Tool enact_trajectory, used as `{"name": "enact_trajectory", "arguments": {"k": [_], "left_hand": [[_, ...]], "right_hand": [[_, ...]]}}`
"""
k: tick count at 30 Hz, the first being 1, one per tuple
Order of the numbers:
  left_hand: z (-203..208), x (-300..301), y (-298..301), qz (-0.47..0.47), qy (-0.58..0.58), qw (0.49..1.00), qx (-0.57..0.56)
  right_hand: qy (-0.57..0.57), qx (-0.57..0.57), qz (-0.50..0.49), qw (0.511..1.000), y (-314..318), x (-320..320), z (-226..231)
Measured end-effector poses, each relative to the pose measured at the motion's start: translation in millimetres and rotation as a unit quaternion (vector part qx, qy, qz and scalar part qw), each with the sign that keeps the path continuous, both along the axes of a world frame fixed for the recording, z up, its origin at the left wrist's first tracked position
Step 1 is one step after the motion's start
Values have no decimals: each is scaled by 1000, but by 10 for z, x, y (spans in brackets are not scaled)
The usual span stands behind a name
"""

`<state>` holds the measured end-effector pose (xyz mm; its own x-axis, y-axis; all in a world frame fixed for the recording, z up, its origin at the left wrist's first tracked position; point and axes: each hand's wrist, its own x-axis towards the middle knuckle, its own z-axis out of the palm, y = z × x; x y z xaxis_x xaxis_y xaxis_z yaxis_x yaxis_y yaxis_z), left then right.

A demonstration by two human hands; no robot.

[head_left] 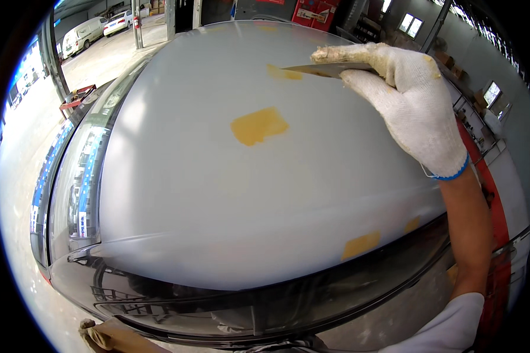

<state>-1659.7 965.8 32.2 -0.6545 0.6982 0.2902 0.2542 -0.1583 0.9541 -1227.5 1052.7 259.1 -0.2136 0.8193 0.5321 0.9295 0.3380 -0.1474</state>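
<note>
My right hand (418,100), in a white knit glove with a blue cuff, is closed on a thin putty spreader (330,69) between thumb and fingers. Its blade tip lies at a yellow putty patch (284,72) on the far part of the grey car roof (188,176). A larger yellow putty patch (259,126) sits nearer, toward the middle of the roof. At the lower left edge, my left hand (93,335), in a dirty glove, looks curled beside a tan, flat-looking surface (129,340). What it grips is partly cut off and unclear.
Two more yellow patches, one larger (361,245) and one small (412,224), mark the roof's near right edge. Dark side windows (176,309) run below it; a sloping glass pane (85,182) borders the left. A red cabinet (315,13) stands behind, and a van (83,36) is parked far left.
</note>
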Motion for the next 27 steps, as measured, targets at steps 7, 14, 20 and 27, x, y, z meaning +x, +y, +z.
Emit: {"name": "enact_trajectory", "arguments": {"k": [7,14,20,27], "left_hand": [[23,-29,94,-91,-133,985,58],[-15,-93,26,-27,113,991,71],[217,27,150,-254,-339,894,147],[644,334,2,-192,-401,878,176]], "right_hand": [[99,-40,-67,992,-212,-335,24],[58,24,-42,997,-441,-28,-110],[31,50,-76,995,-831,236,229],[160,27,-56,985,-698,480,130]]}}
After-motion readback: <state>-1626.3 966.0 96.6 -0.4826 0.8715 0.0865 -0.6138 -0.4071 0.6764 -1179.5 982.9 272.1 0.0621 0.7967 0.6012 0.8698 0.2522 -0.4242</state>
